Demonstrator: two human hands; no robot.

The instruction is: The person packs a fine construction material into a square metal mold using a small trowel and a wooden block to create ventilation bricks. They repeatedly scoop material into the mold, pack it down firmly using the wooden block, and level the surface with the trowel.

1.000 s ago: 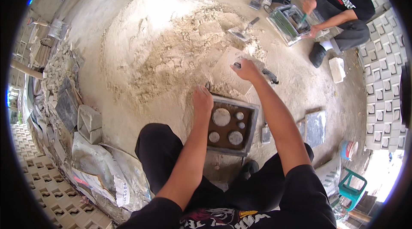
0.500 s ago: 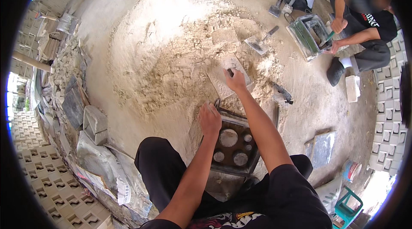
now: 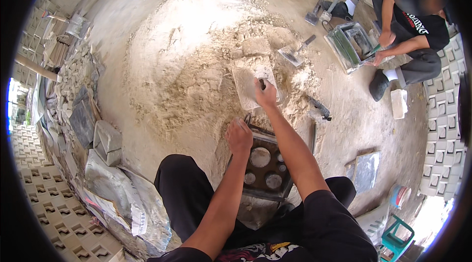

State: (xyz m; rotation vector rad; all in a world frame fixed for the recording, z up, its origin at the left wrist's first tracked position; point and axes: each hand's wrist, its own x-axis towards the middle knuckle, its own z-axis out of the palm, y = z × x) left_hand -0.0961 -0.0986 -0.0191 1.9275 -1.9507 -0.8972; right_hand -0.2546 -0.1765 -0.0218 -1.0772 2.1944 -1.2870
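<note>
Between my knees sits a dark square mould [image 3: 268,192] with several pale round discs of different sizes inside. My left hand [image 3: 239,134] is closed at its far left corner, at a metal loop handle [image 3: 248,119]; the fingertips are partly hidden. My right hand [image 3: 266,94] grips the dark handle of a flat, dusty rectangular trowel [image 3: 244,76]. The trowel's plate lies over the near edge of a broad heap of pale powder [image 3: 191,65], just beyond the mould. How the handle joins the plate is hidden by my hand.
A second trowel [image 3: 296,54] rests right of the heap, with a black brush-like tool [image 3: 319,108] nearer. Far right, a seated person [image 3: 415,26] works at another mould [image 3: 339,45]. Rubble and sacks [image 3: 110,178] line the left; a green stool [image 3: 397,236] stands near right.
The trowel's plate has turned and shifted left over the powder, with my right hand moving slightly left and nearer. My left hand stays at the mould's corner. The view has shifted a little.
</note>
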